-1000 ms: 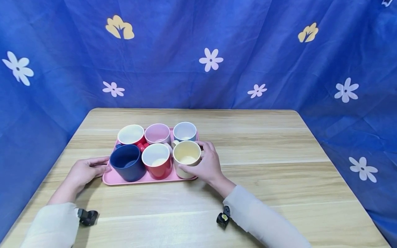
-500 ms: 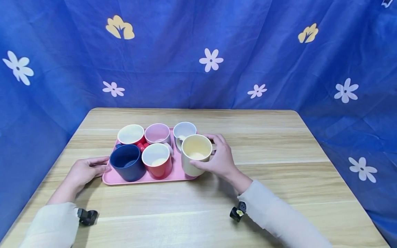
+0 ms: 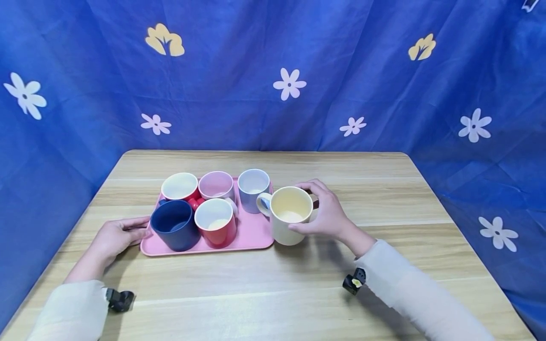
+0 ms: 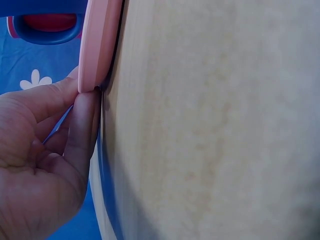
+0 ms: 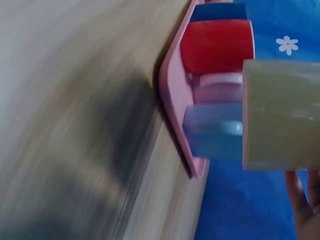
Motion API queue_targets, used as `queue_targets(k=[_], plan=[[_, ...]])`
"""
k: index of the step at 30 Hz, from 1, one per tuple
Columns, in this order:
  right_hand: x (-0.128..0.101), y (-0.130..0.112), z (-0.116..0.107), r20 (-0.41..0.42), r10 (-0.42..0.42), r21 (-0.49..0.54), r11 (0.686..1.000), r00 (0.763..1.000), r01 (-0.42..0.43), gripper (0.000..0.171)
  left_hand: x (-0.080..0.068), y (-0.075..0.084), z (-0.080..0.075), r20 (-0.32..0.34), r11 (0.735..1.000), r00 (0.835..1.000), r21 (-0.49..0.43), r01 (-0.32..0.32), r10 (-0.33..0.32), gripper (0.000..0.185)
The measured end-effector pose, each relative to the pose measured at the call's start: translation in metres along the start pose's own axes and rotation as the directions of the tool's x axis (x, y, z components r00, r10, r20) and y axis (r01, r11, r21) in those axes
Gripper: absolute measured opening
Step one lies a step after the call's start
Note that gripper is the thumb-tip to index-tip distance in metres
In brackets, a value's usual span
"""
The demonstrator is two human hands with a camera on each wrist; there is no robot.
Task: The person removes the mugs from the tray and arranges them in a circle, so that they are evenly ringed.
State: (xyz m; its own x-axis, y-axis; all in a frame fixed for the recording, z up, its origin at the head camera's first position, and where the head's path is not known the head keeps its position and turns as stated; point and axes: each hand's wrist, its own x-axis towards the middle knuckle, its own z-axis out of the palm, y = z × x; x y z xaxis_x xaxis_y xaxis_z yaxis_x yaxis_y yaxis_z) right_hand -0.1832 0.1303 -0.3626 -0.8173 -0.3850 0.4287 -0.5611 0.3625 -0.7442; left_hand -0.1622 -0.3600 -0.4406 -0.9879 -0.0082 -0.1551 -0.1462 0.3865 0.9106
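The person's right hand (image 3: pixel 326 215) wraps its fingers round the far side of a pale yellow ceramic mug (image 3: pixel 291 215), thumb on the near wall, and holds it just off the right edge of the pink plastic tray (image 3: pixel 251 237) — whether its base rests on the light wooden table (image 3: pixel 273 293) cannot be told. The mug looks stiff, glazed and rather slippery, breakable if knocked, moderately heavy; a grip round the body suits it, since its handle (image 3: pixel 263 204) points left at the tray. The left hand (image 3: pixel 115 234) lies with relaxed fingers against the tray's left edge, steadying it. On the tray stand 5 mugs — navy (image 3: pixel 172 225), red (image 3: pixel 216 222), and behind them another red (image 3: pixel 180 187), pink (image 3: pixel 216 184), light blue (image 3: pixel 253 187).
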Motion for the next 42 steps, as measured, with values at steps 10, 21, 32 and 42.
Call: queue_targets(k=[10,21,32,42], plan=[[-0.007,0.015,-0.024,0.079,0.034,-0.042,0.999,0.996,-0.031,0.077,0.0,-0.001,-0.001,0.002,1.0,1.0,-0.016,-0.007,0.007,0.031],[-0.01,0.044,-0.047,0.033,0.062,-0.105,0.993,0.998,-0.058,0.077,-0.001,-0.003,-0.001,0.003,1.0,1.0,-0.021,-0.011,0.011,0.028],[-0.005,0.06,-0.064,-0.057,0.12,-0.144,0.981,0.991,-0.127,0.073,0.0,0.001,0.001,-0.013,0.998,1.0,0.058,0.001,-0.001,0.055],[0.004,0.094,-0.07,-0.16,0.204,-0.133,0.965,0.966,-0.226,0.072,-0.002,0.0,0.001,-0.009,1.0,1.0,0.016,0.005,-0.005,0.048]])
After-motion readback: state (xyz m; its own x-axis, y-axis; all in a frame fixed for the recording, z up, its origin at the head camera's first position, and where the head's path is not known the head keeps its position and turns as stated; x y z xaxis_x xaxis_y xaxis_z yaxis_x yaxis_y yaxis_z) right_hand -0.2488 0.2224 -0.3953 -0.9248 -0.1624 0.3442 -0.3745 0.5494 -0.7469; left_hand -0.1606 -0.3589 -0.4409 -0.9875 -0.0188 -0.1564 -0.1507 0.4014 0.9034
